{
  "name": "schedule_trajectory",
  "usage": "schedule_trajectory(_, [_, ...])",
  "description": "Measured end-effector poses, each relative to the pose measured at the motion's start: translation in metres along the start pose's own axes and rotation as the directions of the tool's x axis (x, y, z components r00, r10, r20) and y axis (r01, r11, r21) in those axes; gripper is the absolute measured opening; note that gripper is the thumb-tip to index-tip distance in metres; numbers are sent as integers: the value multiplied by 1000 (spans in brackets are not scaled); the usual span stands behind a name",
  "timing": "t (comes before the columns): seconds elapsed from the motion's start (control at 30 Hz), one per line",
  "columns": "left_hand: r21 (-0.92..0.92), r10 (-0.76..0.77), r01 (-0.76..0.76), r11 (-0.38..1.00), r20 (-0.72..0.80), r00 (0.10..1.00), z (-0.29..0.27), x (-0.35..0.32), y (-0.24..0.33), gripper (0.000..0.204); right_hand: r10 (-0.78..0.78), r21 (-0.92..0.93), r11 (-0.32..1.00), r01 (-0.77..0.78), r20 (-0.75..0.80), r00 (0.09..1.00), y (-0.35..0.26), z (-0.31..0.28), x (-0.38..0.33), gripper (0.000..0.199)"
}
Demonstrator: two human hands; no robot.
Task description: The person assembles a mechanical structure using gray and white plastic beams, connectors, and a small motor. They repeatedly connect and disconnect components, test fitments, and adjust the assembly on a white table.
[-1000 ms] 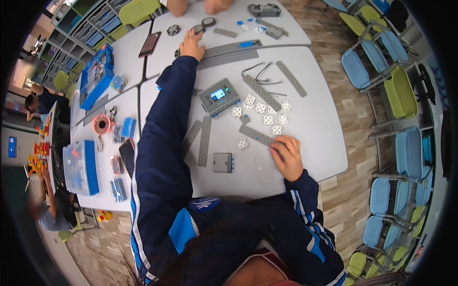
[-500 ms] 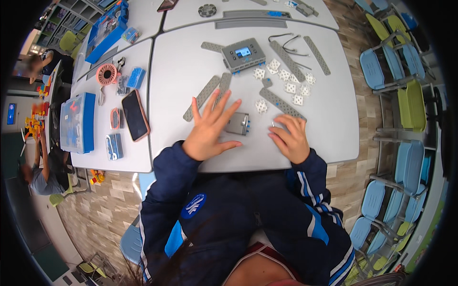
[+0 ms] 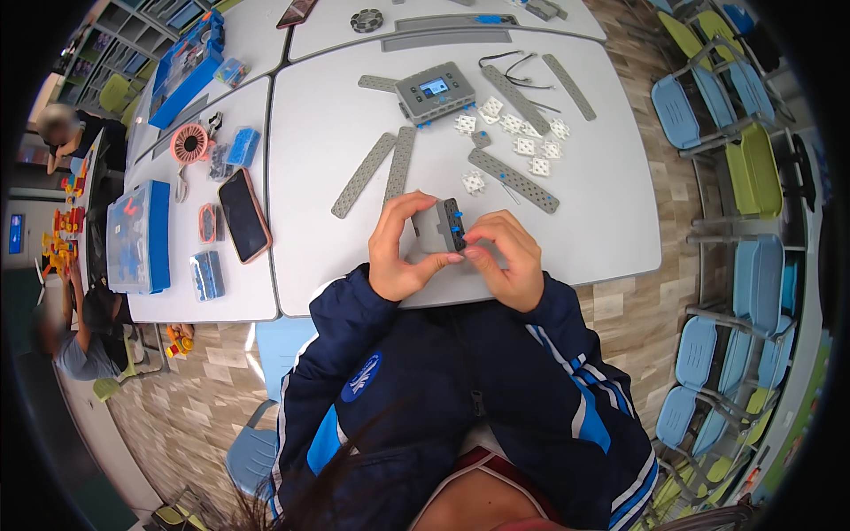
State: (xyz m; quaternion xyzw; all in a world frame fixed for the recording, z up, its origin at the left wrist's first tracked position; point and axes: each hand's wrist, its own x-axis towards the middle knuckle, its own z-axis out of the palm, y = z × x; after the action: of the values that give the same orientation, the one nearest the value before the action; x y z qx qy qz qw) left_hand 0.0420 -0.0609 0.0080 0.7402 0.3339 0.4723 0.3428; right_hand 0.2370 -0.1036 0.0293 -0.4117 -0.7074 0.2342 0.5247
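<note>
A grey block (image 3: pixel 432 228) is held up by the left hand (image 3: pixel 400 252), gripped between its thumb and curved fingers, with the row of blue pegs (image 3: pixel 458 221) turned toward the right hand (image 3: pixel 512 261). The thumb and forefinger of the right hand are brought close together at the near end of that pegged face; whether a peg or the block's edge is pinched there cannot be told.

Just ahead of the right hand, a thin pale rod (image 3: pixel 512 196) is seen beside a grey perforated beam (image 3: pixel 518 182) marked with blue spots. A single white connector (image 3: pixel 474 183) is placed ahead of the gap between the hands. Ahead of the left hand, two long grey beams (image 3: pixel 364 175) are laid side by side, set at an angle. To its left, on the adjoining table, a dark-screened phone (image 3: pixel 245 217) is laid flat.

Farther ahead of the right hand, a cluster of white connectors (image 3: pixel 524 147) is scattered. Beyond the hands, a grey controller (image 3: pixel 436 94) with a lit screen is seen, with black cables (image 3: pixel 522 73) to its right. Farthest ahead of the left hand, a dark wheel (image 3: pixel 366 20) is placed.
</note>
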Motion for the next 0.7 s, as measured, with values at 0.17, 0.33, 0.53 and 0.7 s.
schedule_trajectory(0.17, [0,50,-50,999,-39,998,6,-7,10,71,24,8,1000,-23,-59,998,-4,11,1,10])
schedule_trajectory(0.33, [48,47,-48,998,13,999,4,-11,11,70,23,-6,1000,-24,-53,998,7,14,-6,10])
schedule_trajectory(0.53, [56,-59,61,997,-21,998,14,-10,13,68,159,68,985,-156,-46,986,16,19,-12,12])
schedule_trajectory(0.7, [300,-34,40,953,-24,999,-25,38,3,66,142,0,990,-142,29,989,32,-11,1,19])
